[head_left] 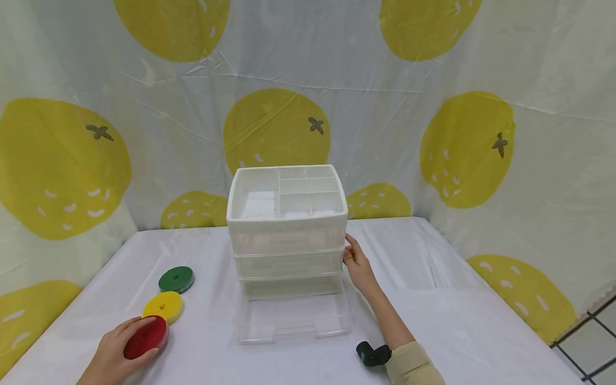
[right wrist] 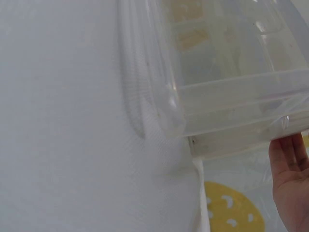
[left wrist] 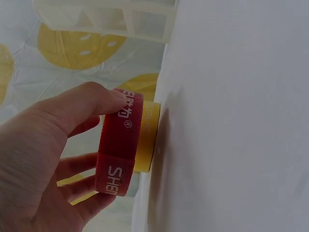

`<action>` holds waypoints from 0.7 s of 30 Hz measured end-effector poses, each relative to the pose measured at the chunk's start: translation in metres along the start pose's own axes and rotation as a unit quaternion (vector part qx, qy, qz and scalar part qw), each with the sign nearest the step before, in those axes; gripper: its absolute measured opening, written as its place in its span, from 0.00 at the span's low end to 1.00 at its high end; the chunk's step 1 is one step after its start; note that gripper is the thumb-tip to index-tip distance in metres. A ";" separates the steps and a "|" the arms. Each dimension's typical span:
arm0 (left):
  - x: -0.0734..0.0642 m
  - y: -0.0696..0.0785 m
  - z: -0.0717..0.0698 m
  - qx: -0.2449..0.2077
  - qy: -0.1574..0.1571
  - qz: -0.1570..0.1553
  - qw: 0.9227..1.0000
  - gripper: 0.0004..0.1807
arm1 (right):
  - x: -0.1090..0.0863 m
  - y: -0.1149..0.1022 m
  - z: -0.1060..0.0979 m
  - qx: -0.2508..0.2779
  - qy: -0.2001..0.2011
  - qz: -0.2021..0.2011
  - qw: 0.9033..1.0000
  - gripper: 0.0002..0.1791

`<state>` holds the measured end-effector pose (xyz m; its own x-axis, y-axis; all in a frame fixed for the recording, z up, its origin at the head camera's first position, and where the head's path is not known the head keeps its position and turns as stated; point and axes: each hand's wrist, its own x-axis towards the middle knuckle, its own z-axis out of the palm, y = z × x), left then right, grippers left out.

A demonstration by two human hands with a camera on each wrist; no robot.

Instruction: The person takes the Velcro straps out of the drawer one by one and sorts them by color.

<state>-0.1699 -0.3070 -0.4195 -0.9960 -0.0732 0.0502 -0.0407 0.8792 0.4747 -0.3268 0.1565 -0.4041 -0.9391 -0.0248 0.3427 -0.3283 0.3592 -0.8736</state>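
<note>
My left hand point(head_left: 112, 350) grips a red roll of strap tape point(head_left: 146, 339) by its rim, thumb on one side and fingers on the other. White lettering shows along the red band in the left wrist view. Just beyond it lies a yellow roll point(head_left: 166, 306), partly overlapped by the red one, and then a green roll point(head_left: 176, 279). My right hand point(head_left: 360, 267) rests its fingers against the right side of a white drawer unit point(head_left: 287, 216). The clear bottom drawer point(head_left: 298, 315) of that unit is pulled out toward me; the two drawers above are closed.
A black elbow-shaped object point(head_left: 372, 354) lies beside my right sleeve point(head_left: 414, 366). Divided compartments form the top of the drawer unit. Behind the white-covered table point(head_left: 202, 353) hangs a cloth point(head_left: 366, 123) printed with yellow fruit.
</note>
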 end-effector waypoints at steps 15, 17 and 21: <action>-0.001 -0.008 0.001 -0.007 -0.067 -0.026 0.997 0.42 | 0.000 0.001 -0.001 0.004 -0.008 0.003 1.000 0.24; 0.000 -0.009 0.002 -0.010 -0.073 -0.029 0.997 0.42 | 0.000 0.001 -0.001 0.004 -0.008 0.001 1.000 0.24; 0.002 -0.011 0.004 -0.014 -0.085 -0.034 0.996 0.42 | 0.000 -0.001 0.000 0.008 -0.006 0.001 1.000 0.23</action>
<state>-0.1718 -0.3148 -0.4279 -0.9901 -0.0487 -0.1319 -0.1084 0.8616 0.4959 -0.3267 0.1566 -0.4033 -0.9411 -0.0360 0.3363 -0.3276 0.3441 -0.8799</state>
